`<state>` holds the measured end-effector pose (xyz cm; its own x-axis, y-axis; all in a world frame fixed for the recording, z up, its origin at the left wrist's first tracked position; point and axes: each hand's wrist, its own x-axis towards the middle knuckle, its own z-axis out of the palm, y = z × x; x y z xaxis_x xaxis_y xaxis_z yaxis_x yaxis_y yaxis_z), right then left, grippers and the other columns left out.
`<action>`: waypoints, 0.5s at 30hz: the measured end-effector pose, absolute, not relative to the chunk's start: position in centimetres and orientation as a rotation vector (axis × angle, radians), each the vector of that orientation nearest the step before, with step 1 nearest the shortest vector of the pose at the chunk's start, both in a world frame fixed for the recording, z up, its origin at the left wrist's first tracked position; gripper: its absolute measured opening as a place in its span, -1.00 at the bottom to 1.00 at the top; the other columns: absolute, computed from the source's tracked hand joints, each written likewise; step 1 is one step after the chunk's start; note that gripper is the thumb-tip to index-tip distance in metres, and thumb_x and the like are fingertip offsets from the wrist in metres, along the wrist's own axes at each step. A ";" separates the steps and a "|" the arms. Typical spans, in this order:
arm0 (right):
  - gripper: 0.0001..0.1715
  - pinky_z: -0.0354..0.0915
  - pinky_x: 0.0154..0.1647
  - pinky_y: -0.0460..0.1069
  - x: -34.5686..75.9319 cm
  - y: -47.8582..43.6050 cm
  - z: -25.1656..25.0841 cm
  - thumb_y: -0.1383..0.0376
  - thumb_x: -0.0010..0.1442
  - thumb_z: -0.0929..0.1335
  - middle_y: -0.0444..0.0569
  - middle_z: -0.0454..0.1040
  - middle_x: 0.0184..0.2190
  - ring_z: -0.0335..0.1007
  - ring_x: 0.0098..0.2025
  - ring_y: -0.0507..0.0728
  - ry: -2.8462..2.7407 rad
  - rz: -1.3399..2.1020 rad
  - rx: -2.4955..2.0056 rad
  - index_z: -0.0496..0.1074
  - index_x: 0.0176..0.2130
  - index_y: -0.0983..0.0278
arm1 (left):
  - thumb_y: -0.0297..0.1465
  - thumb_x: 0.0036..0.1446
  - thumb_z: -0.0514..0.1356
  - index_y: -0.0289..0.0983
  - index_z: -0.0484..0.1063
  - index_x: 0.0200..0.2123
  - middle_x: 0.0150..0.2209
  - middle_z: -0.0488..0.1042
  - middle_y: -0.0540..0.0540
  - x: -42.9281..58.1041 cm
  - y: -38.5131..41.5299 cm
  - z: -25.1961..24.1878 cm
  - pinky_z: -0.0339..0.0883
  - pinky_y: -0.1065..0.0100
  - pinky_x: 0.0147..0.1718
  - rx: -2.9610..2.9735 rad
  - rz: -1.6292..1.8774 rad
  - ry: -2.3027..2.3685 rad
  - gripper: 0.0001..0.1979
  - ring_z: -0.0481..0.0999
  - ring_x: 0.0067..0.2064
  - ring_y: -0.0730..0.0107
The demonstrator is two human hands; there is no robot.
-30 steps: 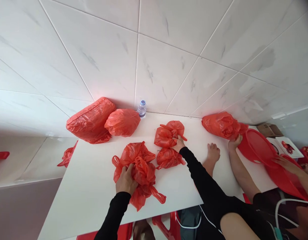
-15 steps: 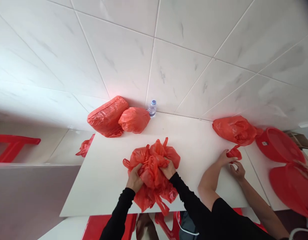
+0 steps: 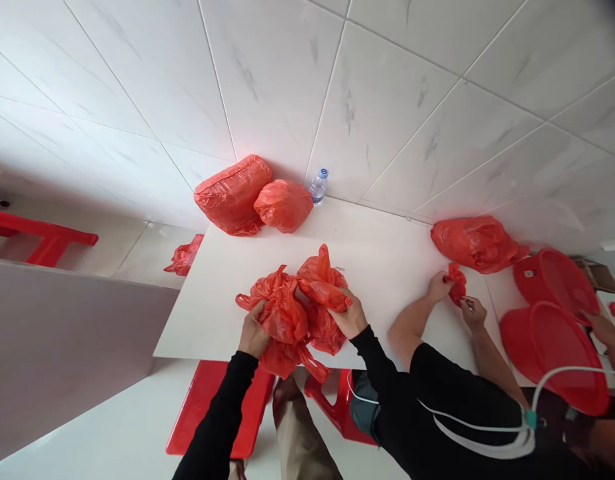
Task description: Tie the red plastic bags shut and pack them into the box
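Several knotted red plastic bags (image 3: 282, 313) lie in a cluster near the front edge of the white table (image 3: 202, 307). My left hand (image 3: 254, 333) is closed on the left side of this cluster, its fingers partly hidden by the plastic. On the right, my right hand (image 3: 352, 315) grips another red plastic bag (image 3: 321, 279), thumb and fingers pressed into it. A narrow gap shows between the upper parts of the two bundles. What the bags contain is hidden.
Two bigger red bags (image 3: 234, 197) and a water bottle (image 3: 319, 187) stand by the tiled wall. To my right, a co-worker's hands (image 3: 471, 312) handle a small red bag (image 3: 456, 285). Beyond are a large red bag (image 3: 474, 241) and red basins (image 3: 562, 347). A red stool (image 3: 212, 413) is below.
My hands have moved apart, splitting the bunch of bags into left and right parts. The view has tilted, so the table appears higher. The co-worker's hands have shifted on their small bag.
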<state>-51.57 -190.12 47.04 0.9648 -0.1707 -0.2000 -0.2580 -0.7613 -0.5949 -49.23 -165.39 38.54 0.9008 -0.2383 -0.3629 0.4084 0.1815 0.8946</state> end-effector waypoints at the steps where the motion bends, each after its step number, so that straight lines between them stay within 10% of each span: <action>1: -0.76 0.42 -0.12 0.09 -51.9 -189.6 46.4 0.23 0.25 0.38 -0.04 0.47 -0.18 0.43 -0.16 0.12 0.272 0.195 -2.479 0.43 -0.11 0.31 | -0.36 -0.08 0.31 -0.28 0.38 -0.28 -0.29 0.52 -0.06 -49.4 -165.2 38.2 0.40 0.28 -0.19 1.322 -0.464 0.149 -0.73 0.50 -0.26 0.28; 9: -0.27 0.20 0.19 0.30 -57.5 -189.7 41.6 0.29 -0.16 0.49 0.14 0.20 0.13 0.12 0.18 0.41 0.199 0.290 -2.734 0.45 0.06 0.18 | -0.39 -0.13 0.27 -0.26 0.30 -0.43 -0.47 0.40 0.03 -51.3 -165.6 36.3 0.35 0.37 -0.34 1.373 -0.502 0.149 -0.80 0.41 -0.37 0.36; 15: -0.49 0.34 0.03 0.22 -58.3 -189.9 38.5 0.29 -0.01 0.39 0.19 0.28 0.05 0.25 0.10 0.37 0.270 0.244 -2.746 0.47 -0.01 0.24 | -0.41 -0.13 0.29 -0.27 0.32 -0.45 -0.49 0.41 0.04 -51.5 -165.8 36.4 0.35 0.35 -0.31 1.341 -0.496 0.163 -0.82 0.41 -0.39 0.38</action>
<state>-58.35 -189.88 38.52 0.9667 -0.1544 -0.2040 -0.2184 -0.9133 -0.3439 -51.51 -165.80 36.36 0.8856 -0.2505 -0.3912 0.4334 0.1422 0.8899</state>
